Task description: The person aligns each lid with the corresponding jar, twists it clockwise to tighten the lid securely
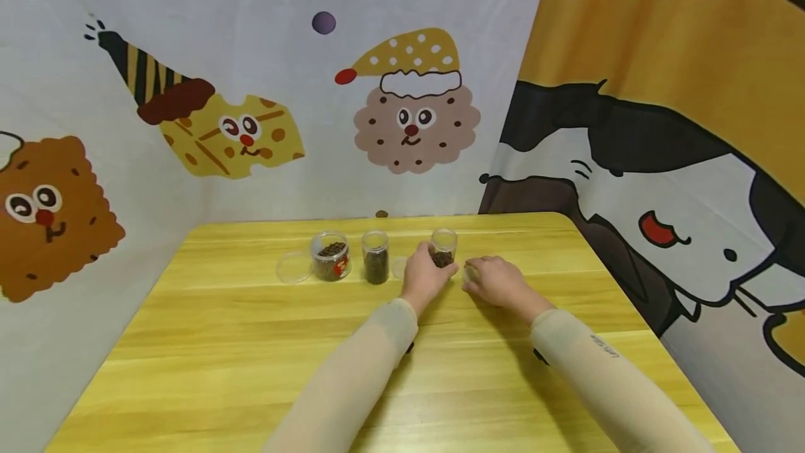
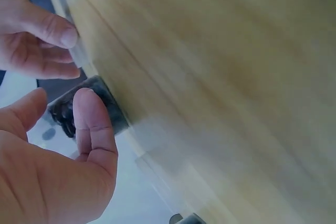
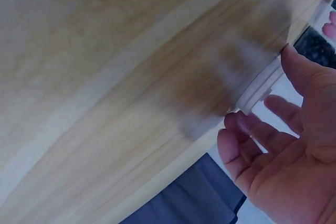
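Observation:
My left hand [image 1: 428, 277] is around a small clear jar [image 1: 444, 240] partly filled with dark pieces, thumb at its near right side and fingers at its left. In the left wrist view a finger overlaps the jar [image 2: 113, 103], hiding part of it. To the right of it, my right hand [image 1: 499, 279] pinches a round clear lid [image 1: 470, 273] by the rim, low over the tabletop. In the right wrist view, thumb and fingertips span the lid [image 3: 260, 88]. The jar is upright and uncovered.
Left of my hands stand a slim open jar [image 1: 376, 265] of dark contents and a wider open jar [image 1: 330, 268] of brown pieces. A large clear lid [image 1: 293, 268] lies at the far left, a smaller lid [image 1: 399, 268] beside my left hand. All are on a wooden table [image 1: 251, 369].

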`<state>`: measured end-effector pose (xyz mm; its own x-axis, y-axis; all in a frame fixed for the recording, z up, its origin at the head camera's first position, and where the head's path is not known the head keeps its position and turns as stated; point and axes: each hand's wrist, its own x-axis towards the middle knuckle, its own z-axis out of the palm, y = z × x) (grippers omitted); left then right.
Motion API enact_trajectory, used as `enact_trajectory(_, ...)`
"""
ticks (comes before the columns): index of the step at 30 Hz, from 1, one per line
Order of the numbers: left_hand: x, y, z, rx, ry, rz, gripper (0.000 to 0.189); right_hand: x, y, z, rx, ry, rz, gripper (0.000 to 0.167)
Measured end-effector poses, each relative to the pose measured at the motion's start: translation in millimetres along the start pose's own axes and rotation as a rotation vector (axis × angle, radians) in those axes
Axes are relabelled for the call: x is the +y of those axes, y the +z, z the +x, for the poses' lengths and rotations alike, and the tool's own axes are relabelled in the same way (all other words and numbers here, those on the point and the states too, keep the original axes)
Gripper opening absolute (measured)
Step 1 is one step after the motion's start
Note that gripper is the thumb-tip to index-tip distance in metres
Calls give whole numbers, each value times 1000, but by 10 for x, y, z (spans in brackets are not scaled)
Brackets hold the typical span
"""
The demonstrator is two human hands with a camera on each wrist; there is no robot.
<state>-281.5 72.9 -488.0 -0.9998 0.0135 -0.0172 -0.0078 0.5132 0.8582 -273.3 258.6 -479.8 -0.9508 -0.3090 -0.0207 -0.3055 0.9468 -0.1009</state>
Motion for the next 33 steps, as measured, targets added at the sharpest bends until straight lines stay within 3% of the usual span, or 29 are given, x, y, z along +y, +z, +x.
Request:
enact_trajectory(3,19,-65,-83,-24,7,-7,64,37,-17,-20,1,27,-13,56)
enact_trajectory(8,33,-256,-300,-106,69,10,62,85,-32,-67,4,16,-11,55)
enact_trajectory(13,-1,-549,-595,-182,144,58,62,68,-52,-129,15,-9,1,56)
enact_trajectory(17,-126,-837,-816,-210,182,98,60,-27,-82,-187,10,-34,55,58)
enact_trajectory(22,-366,-1240,-1003,-173,184,163,57,-266,-141,-244,-24,-100,153,59)
enact_trajectory(26,-541,-1498,-1053,-108,179,233,50,-489,-181,-266,-53,-146,243,61)
enact_trajectory(33,-731,-1698,-1015,-23,265,340,61,-832,-240,-298,-55,-227,363,62)
